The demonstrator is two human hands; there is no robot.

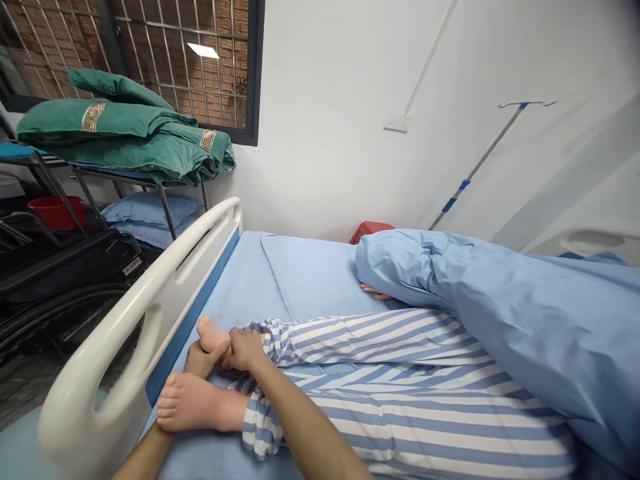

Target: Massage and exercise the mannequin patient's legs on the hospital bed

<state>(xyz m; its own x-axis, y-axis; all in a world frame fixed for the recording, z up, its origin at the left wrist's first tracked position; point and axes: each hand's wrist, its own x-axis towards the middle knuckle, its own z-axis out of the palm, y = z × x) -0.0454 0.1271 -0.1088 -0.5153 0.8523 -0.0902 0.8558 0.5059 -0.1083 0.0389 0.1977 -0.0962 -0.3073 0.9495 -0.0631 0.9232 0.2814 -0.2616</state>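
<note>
A figure in blue-and-white striped trousers (400, 373) lies on a hospital bed, with both bare feet toward the white footboard (150, 300). My right hand (245, 350) is closed round the ankle of the far foot (210, 333). My left hand (199, 361) reaches in behind the near foot (185, 401) and is cupped under the far foot's heel, its fingers wrapped on it. A light blue blanket (500, 307) covers the upper body; a hand of the figure (374, 291) peeks out from under its edge.
The mattress has a blue sheet (300, 273). Folded green blankets (125, 133) lie on a metal rack at the left, above a blue pillow (150, 213) and a red basin (55, 210). A black wheelchair (65, 287) stands beside the bed. An IV pole (480, 160) leans at the wall.
</note>
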